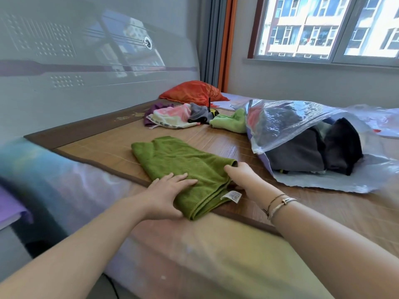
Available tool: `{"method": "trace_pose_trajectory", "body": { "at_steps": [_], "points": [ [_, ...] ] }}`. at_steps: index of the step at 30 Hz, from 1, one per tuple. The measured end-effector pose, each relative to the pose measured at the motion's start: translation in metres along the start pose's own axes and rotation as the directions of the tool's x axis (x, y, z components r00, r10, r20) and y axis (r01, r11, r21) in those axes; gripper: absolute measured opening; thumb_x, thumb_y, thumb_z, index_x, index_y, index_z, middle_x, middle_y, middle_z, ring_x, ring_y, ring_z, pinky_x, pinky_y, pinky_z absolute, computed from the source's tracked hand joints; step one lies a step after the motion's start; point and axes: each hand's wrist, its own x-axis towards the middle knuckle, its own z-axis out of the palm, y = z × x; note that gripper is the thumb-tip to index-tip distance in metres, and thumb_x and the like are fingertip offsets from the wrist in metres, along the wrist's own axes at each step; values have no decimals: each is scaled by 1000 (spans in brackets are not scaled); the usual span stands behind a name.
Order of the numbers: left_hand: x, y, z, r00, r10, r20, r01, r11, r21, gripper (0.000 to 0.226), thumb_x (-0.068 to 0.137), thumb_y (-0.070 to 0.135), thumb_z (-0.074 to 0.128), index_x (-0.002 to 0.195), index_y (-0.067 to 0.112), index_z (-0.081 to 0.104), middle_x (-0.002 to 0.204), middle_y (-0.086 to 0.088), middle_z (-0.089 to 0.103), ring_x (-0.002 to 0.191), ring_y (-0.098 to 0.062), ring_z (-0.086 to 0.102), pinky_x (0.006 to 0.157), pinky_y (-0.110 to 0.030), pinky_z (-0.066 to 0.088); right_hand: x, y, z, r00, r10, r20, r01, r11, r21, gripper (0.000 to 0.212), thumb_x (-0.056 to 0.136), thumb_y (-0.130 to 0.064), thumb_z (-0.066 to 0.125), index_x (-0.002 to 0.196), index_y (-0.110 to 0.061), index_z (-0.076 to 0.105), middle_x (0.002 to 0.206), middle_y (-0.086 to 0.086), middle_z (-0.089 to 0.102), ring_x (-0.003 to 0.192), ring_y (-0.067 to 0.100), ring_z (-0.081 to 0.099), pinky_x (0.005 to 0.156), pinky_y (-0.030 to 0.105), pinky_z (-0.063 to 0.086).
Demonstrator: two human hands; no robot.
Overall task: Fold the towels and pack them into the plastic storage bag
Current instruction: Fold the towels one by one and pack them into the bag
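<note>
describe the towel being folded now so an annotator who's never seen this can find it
On the brown bamboo mat covering the bed, look at the near edge, left of the clear plastic storage bag. The olive green towel lies there half folded under both hands. Unlike the brighter lime towel farther back, it shows a white tag.

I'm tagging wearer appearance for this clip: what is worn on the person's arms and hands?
Both forearms are bare, with no sleeves in view and no gloves. The left hand shows no rings or bands. The wrist behind the right hand carries two thin bangles: one darker and slim, one pale silvery with a small clasp or bead. No watch shows.
</note>
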Motion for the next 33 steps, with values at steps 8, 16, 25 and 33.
{"method": "trace_pose_trajectory", "body": {
  "at_steps": [8,16,25,33],
  "points": [
    [-16,4,-7,996,-81,-37,56,894,-445,91,60,37,58,139,58,17,158,19,7,148,-14,-2,118,-52,11,-38,-42,-6,937,-51,345,-219,684,696,25,99,-10,37,116,-2,53,87,19,66,60,31,69,46,31,56],
    [-15,46,-14,919,-241,-311,86,894,-439,97,86,15,63,152,28,-6,161,-1,2,147,-15,11,116,-32,20,-60,-55,-6,889,-149,434,-247,640,727,20,88,-1,39,100,0,55,82,21,68,62,33,70,54,33,60],
    [-41,65,11,953,-271,-138,276,961,20,68,91,5,41,151,31,21,161,5,-7,148,-29,6,114,-43,29,-61,13,-9,984,-178,26,168,858,-486,41,84,-29,60,115,-6,46,108,10,55,93,25,57,68,29,46],
    [-61,39,14,989,-147,-21,149,971,189,106,72,41,71,151,39,0,160,13,-5,147,-20,6,115,-39,27,-89,20,4,693,-545,472,713,421,-561,52,77,-34,59,127,-25,46,123,-3,54,119,17,48,112,40,20]
  ]
}}
